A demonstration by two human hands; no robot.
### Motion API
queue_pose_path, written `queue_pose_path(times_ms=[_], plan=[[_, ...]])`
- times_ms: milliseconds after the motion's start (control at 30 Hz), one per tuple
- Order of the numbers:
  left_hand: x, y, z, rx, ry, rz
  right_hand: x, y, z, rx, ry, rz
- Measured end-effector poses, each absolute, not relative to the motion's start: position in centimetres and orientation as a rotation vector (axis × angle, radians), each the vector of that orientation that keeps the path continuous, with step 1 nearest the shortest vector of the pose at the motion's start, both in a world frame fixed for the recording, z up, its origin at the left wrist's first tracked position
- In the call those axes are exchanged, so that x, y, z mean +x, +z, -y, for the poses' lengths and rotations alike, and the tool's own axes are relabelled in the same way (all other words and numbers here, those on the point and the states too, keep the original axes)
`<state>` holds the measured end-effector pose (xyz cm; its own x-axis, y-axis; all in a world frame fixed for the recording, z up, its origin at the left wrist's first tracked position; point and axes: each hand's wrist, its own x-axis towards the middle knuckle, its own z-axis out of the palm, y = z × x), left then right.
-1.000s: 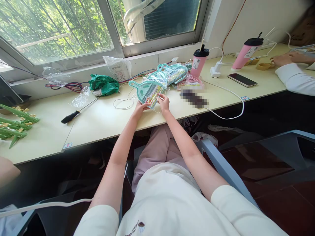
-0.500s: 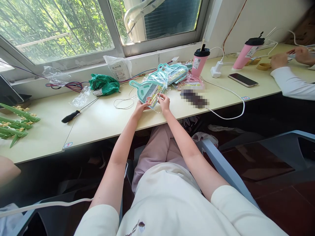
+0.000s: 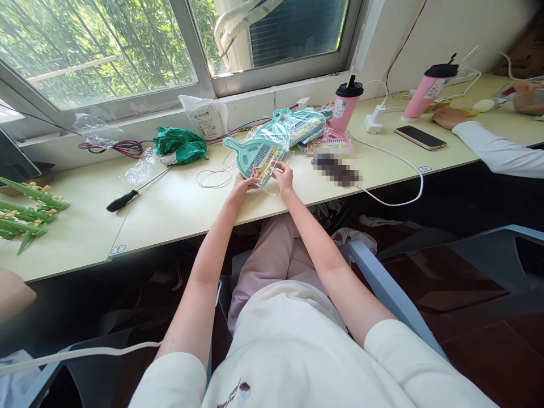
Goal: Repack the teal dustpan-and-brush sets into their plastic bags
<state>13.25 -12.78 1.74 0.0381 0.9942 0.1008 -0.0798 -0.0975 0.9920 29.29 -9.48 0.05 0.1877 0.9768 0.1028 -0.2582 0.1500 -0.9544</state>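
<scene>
A teal mini dustpan set in a clear plastic packet [image 3: 255,156] lies on the pale desk [image 3: 178,209] just past its front edge. My left hand [image 3: 240,185] pinches the packet's near left corner. My right hand [image 3: 283,176] grips the packet's near right edge with closed fingers. Behind it a pile of similar teal and pink packets [image 3: 300,129] is heaped toward the window.
A black-handled screwdriver [image 3: 132,193], a green crumpled bag [image 3: 179,145], a wire loop [image 3: 212,179] and green plastic pieces [image 3: 25,218] lie to the left. Two pink cups [image 3: 344,106] [image 3: 427,92], a phone [image 3: 419,137] and a white cable [image 3: 399,164] sit right. Another person's arms [image 3: 488,148] rest at far right.
My hands and the packet have barely moved. The other person's hands at the far right have shifted, one arm stretching toward the pink cup.
</scene>
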Motion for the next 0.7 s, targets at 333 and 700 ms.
queue_pose_path(times_ms=[333,700], plan=[[10.3,2.1,12.0,1.162,1.194,-0.966,33.4,0.2,12.9,-0.973,0.597,1.307],[9.8,1.4,12.0,1.189,0.992,-0.853,44.1,4.2,15.3,-1.08,-0.164,2.191]])
